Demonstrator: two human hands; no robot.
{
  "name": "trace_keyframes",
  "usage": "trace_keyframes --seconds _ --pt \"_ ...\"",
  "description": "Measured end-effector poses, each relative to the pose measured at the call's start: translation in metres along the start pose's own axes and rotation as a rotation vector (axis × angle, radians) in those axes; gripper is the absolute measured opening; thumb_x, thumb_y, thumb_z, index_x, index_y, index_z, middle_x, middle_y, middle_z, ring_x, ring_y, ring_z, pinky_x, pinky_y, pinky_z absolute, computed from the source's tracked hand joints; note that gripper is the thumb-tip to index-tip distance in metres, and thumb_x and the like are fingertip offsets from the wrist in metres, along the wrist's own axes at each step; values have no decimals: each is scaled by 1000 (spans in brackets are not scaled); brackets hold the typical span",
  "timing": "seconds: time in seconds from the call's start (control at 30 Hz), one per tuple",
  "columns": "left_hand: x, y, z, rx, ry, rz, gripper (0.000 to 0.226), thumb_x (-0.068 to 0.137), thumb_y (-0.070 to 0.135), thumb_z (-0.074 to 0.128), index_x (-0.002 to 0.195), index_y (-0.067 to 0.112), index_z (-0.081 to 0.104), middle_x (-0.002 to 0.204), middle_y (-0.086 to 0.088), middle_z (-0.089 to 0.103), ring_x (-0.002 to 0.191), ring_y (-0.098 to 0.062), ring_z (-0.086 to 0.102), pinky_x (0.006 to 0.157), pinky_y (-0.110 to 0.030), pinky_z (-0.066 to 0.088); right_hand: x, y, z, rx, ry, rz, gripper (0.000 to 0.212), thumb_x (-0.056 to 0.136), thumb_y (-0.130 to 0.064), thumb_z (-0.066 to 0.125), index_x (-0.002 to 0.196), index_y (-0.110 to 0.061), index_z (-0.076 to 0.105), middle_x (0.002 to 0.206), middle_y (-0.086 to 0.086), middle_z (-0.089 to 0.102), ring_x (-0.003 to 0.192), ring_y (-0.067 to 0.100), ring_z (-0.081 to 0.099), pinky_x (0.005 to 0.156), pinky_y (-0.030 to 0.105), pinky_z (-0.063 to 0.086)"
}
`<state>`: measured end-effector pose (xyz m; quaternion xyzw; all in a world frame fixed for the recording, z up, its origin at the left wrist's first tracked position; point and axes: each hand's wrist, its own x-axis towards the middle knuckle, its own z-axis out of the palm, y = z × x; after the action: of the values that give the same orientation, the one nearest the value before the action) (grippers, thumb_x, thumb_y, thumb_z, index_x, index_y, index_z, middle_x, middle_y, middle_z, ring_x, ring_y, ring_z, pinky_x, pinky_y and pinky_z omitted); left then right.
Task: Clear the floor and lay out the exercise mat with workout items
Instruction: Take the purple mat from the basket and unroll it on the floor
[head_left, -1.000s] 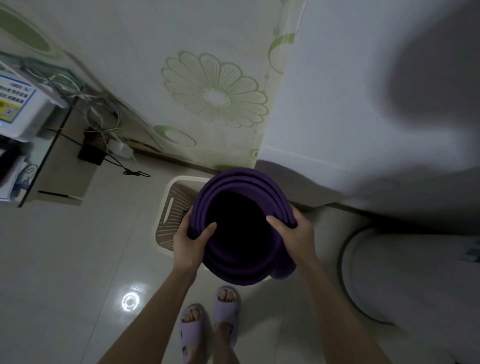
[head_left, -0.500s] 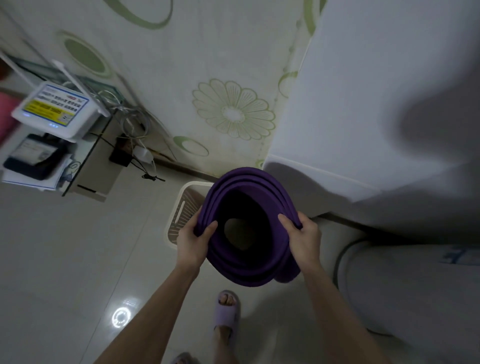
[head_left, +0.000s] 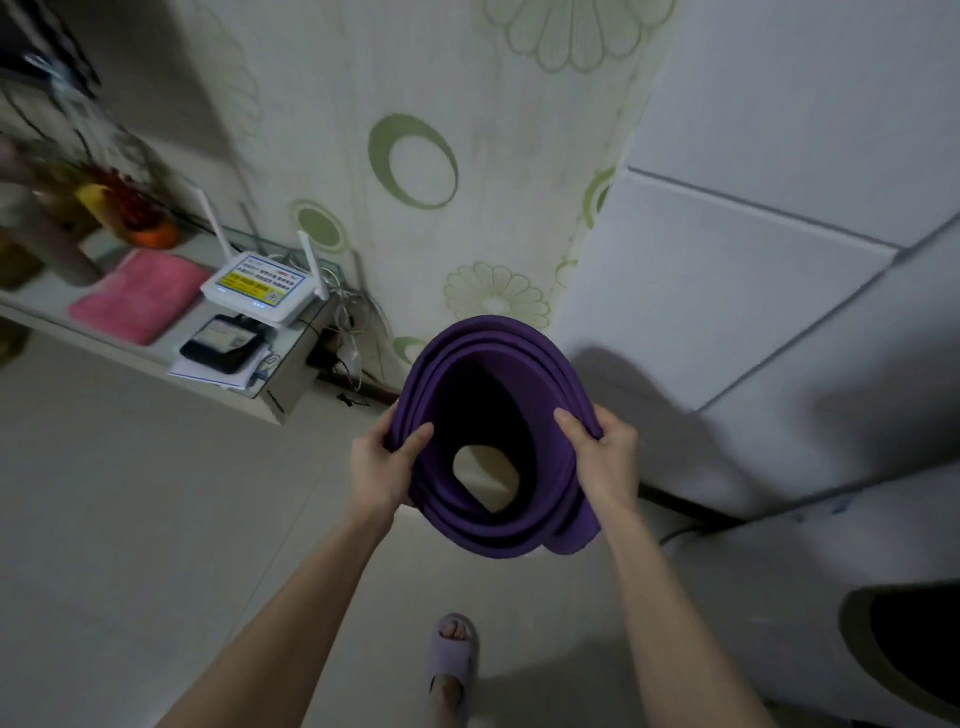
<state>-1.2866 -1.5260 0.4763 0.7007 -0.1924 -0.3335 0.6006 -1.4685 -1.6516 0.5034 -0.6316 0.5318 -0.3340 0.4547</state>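
Observation:
I hold a loosely rolled purple exercise mat upright in front of me, looking down through its hollow core to the pale floor. My left hand grips the roll's left rim, thumb inside and fingers outside. On the right rim, my right hand grips the same way. The mat hangs above the floor, close to the patterned wall.
A low glass shelf at left carries a white router, a pink cloth and a black device. Cables tangle by the wall. A white appliance stands at right. My slippered foot is below on pale tiled floor.
The mat has come up and away from the white basket, which is out of sight now. My view has tilted up and left, showing more of the shelf. Both grips are unchanged.

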Motion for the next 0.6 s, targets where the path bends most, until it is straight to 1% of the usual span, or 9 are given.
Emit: trace_keyframes --seconds 0.07,0.1,0.13,0.2,0.27,0.33,0.43,0.5,0.6 --pt "-16 16 -19 -15 31 48 34 85 11 67 118 17 62 87 7 71 65 -4 68 47 -17 52 -18 -24 2 38 -14 -41 5 86 -24 68 88 -28 69 78 -10 71 75 10 67 72 26 53" --pt "-28 27 -34 -21 45 72 34 84 11 68 117 15 64 88 5 72 68 -5 69 52 -19 54 -33 -40 4 52 -24 -63 5 86 -23 68 88 -27 69 78 -9 71 75 10 67 72 24 53" --pt "-37 34 -46 -31 53 90 33 84 11 68 117 13 64 90 3 72 73 -7 69 61 -23 56 -43 -50 7 66 -31 -80 5 86 -22 69 89 -26 70 78 -10 71 74 9 67 71 21 52" --pt "-59 51 -77 -60 73 124 33 84 11 68 116 11 64 95 -1 73 82 -12 69 76 -31 57 -70 -76 16 88 -49 -127 5 85 -22 69 89 -23 70 76 -12 70 70 5 66 65 12 49" --pt "-76 63 -103 -85 95 151 32 83 10 69 115 12 65 98 -3 73 83 -13 69 79 -32 57 -89 -94 27 98 -71 -153 5 85 -23 69 89 -25 70 74 -15 69 66 -2 64 60 8 46" --pt "-99 76 -139 -100 151 176 29 83 10 69 112 15 66 96 -2 73 84 -15 70 80 -36 57 -116 -117 45 94 -108 -187 6 85 -25 69 90 -27 68 77 -13 70 69 0 65 62 12 48" --pt "-123 85 -187 -117 241 178 27 83 10 69 110 17 67 92 -2 73 86 -22 70 82 -42 56 -143 -141 77 53 -155 -222 4 84 -30 70 85 -27 68 77 -8 70 75 14 66 71 28 51" --pt "-136 87 -215 -116 292 182 28 83 10 68 110 16 67 92 -1 73 85 -22 70 82 -43 56 -156 -151 98 23 -178 -261 7 82 -33 71 80 -27 67 70 -12 67 70 13 64 69 30 50" --pt "-158 83 -265 -123 402 187 27 84 11 68 109 19 67 91 4 72 83 -17 70 80 -40 57 -182 -167 141 15 -283 -288 11 81 -33 72 78 -22 69 65 -12 66 64 11 60 68 30 48"
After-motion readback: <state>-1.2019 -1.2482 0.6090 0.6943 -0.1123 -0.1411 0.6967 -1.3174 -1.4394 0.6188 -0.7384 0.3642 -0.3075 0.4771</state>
